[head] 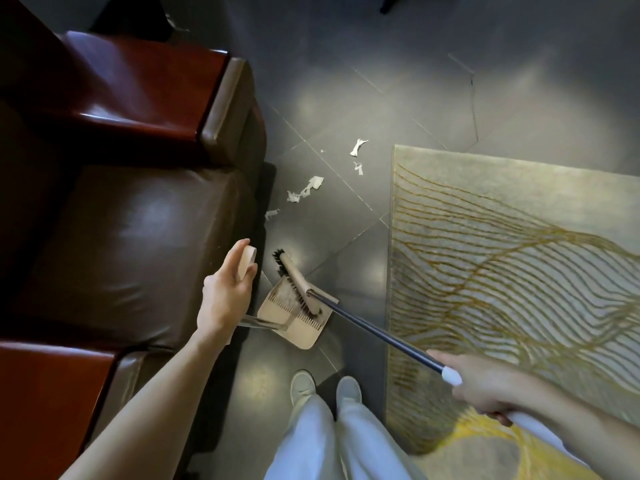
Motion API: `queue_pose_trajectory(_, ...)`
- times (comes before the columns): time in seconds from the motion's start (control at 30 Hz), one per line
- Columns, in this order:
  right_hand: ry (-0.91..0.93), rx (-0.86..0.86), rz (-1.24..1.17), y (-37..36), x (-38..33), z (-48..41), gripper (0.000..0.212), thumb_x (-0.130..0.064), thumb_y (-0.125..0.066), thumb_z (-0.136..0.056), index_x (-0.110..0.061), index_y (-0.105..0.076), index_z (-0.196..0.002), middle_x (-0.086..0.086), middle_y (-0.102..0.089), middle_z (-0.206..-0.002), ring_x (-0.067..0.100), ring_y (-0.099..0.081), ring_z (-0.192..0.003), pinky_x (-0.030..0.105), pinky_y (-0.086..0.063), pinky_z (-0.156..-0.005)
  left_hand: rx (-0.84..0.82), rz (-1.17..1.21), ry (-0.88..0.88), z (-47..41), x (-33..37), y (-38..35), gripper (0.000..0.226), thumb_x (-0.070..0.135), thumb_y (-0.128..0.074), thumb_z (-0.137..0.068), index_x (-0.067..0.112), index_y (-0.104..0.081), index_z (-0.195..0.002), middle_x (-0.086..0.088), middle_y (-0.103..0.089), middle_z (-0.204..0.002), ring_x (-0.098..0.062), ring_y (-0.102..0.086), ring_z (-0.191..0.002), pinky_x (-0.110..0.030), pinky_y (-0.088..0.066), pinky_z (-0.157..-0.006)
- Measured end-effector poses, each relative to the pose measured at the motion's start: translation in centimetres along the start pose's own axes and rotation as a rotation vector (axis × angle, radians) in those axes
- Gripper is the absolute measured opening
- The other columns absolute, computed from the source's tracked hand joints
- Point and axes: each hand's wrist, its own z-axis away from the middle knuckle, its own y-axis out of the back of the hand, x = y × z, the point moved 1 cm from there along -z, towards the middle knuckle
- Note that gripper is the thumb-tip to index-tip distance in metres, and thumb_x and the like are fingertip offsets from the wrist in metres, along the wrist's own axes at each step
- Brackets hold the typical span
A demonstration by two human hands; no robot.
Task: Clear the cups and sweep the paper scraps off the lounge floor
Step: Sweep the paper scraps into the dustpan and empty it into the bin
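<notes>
My left hand grips the beige top of the dustpan handle. The beige dustpan rests on the dark tiled floor by the sofa front, with a little white paper inside. My right hand grips the white end of the broom's dark handle. The broom head with black bristles lies across the dustpan's mouth. Several white paper scraps lie scattered on the tiles beyond the pan, the farthest one near the rug's corner. No cups are in view.
A brown leather sofa with red-brown wooden armrests fills the left side. A grey rug with gold wavy lines covers the floor on the right. My white shoes stand just behind the dustpan.
</notes>
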Motion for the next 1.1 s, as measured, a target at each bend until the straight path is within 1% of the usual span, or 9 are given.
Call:
queue_pose_trajectory(0.1,0.013,0.049,-0.097,1.1,-0.2,0.4,0.073,-0.012,-0.039,-0.091,-0.045,-0.012,-0.15,-0.002,-0.047,-0.066,0.009,-0.043,-0.035,0.022,-0.04,-0.036,0.051,0.053,0.016,0.0,0.0,0.3,0.041,0.028,-0.053,-0.098,0.044,-0.043,-0.135,-0.01,-0.06,-0.114,-0.034,-0.064,-0.088,-0.05,-0.058,-0.072)
queue_pose_trajectory(0.2,0.006,0.095,-0.146,2.6,-0.6,0.2,0.074,-0.011,-0.041,-0.092,-0.043,-0.011,-0.151,0.004,-0.051,-0.061,0.009,-0.042,-0.03,0.022,-0.038,-0.034,0.046,0.066,-0.002,-0.6,0.2,0.2,0.042,0.027,-0.052,-0.099,0.045,-0.041,-0.135,-0.003,-0.058,-0.112,-0.022,-0.063,-0.077,-0.031,-0.056,-0.051)
queue_pose_trajectory(0.27,0.008,0.113,-0.162,3.6,-0.9,0.0,0.073,-0.011,-0.042,-0.092,-0.043,-0.011,-0.151,0.004,-0.053,-0.055,0.01,-0.042,-0.03,0.022,-0.037,-0.034,0.04,0.053,-0.018,-1.3,0.6,0.1,0.044,0.028,-0.051,-0.099,0.045,-0.039,-0.137,0.002,-0.054,-0.114,-0.016,-0.062,-0.076,-0.024,-0.053,-0.048)
queue_pose_trajectory(0.33,0.008,0.114,-0.194,4.4,-0.9,-0.2,0.073,-0.013,-0.042,-0.091,-0.043,-0.012,-0.15,0.003,-0.053,-0.05,0.012,-0.043,-0.03,0.021,-0.037,-0.034,0.048,0.048,-0.014,-1.9,0.9,0.2,0.044,0.028,-0.05,-0.099,0.044,-0.038,-0.138,0.005,-0.051,-0.113,-0.013,-0.06,-0.076,-0.027,-0.055,-0.052)
queue_pose_trajectory(0.6,0.007,0.104,-0.38,7.4,-0.4,-1.3,0.076,-0.008,-0.043,-0.089,-0.044,-0.015,-0.15,0.003,-0.045,-0.042,0.016,-0.039,-0.039,0.021,-0.035,-0.038,0.1,0.088,0.054,-4.5,1.7,1.1,0.042,0.028,-0.049,-0.1,0.042,-0.04,-0.138,-0.003,-0.054,-0.113,-0.028,-0.061,-0.086,-0.046,-0.06,-0.066)
queue_pose_trajectory(0.8,0.041,0.141,-0.436,12.7,-2.3,-4.2,0.071,-0.01,-0.047,-0.094,-0.038,-0.014,-0.151,0.004,-0.045,-0.042,0.014,-0.039,-0.038,0.02,-0.035,-0.037,0.119,0.103,0.068,-7.6,3.5,0.4,0.043,0.027,-0.05,-0.099,0.039,-0.041,-0.14,-0.007,-0.055,-0.123,-0.03,-0.061,-0.092,-0.047,-0.059,-0.07)
queue_pose_trajectory(0.9,0.084,0.172,-0.416,17.6,-4.1,-7.0,0.069,-0.007,-0.046,-0.096,-0.031,-0.015,-0.153,0.006,-0.045,-0.048,0.011,-0.038,-0.035,0.02,-0.034,-0.036,0.162,0.129,0.097,-9.9,4.3,0.0,0.045,0.024,-0.051,-0.098,0.035,-0.041,-0.141,-0.011,-0.054,-0.13,-0.036,-0.06,-0.101,-0.054,-0.057,-0.077)
queue_pose_trajectory(1.03,0.098,0.239,-0.269,25.8,-7.2,-12.0,0.066,-0.005,-0.041,-0.097,-0.027,-0.013,-0.153,0.008,-0.049,-0.057,0.012,-0.04,-0.041,0.02,-0.035,-0.036,0.227,0.151,0.134,-13.7,5.9,-1.2,0.045,0.022,-0.052,-0.098,0.034,-0.043,-0.14,-0.014,-0.056,-0.126,-0.036,-0.062,-0.089,-0.042,-0.059,-0.065)
queue_pose_trajectory(1.1,0.097,0.25,-0.173,29.5,-8.8,-14.5,0.066,-0.002,-0.038,-0.096,-0.024,-0.014,-0.154,0.01,-0.05,-0.062,0.014,-0.042,-0.045,0.023,-0.038,-0.039,0.241,0.148,0.147,-16.0,6.9,-1.8,0.045,0.023,-0.052,-0.098,0.035,-0.044,-0.14,-0.014,-0.057,-0.123,-0.035,-0.063,-0.088,-0.044,-0.059,-0.067)
